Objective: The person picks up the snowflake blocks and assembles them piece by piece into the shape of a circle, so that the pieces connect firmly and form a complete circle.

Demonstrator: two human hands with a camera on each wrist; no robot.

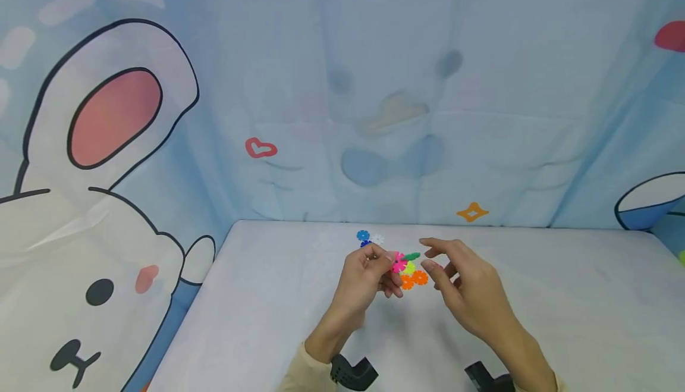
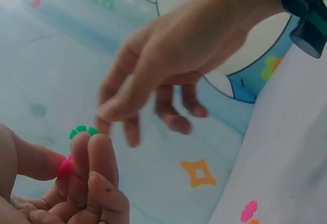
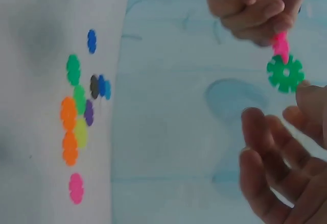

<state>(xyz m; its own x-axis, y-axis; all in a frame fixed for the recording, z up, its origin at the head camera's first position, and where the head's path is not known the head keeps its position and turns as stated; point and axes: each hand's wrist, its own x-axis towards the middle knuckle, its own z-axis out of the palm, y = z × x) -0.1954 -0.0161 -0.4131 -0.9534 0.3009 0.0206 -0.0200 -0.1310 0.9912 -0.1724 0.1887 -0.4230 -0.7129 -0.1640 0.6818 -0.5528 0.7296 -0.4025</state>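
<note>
Between thumb and fingers of my left hand (image 1: pixel 363 279) is a pink notched plastic disc (image 1: pixel 399 262). A green notched disc (image 3: pixel 285 74) is joined to it edge-on, sticking out beyond the fingertips. My right hand (image 1: pixel 471 288) hovers just beside the green disc, its fingers loosely bent and spread, with nothing seen in its grasp. Whether a fingertip touches the green disc's edge, I cannot tell. In the left wrist view the left fingers hide most of the pink disc, and the right hand (image 2: pixel 158 66) looks blurred.
Several loose discs lie on the white table (image 1: pixel 278 297) beyond the hands: orange (image 3: pixel 70 147), yellow (image 3: pixel 80 133), purple (image 3: pixel 89 113), blue (image 3: pixel 92 41), green (image 3: pixel 73 70) and pink (image 3: pixel 76 188) ones. A printed blue curtain (image 1: pixel 299 82) hangs behind the table.
</note>
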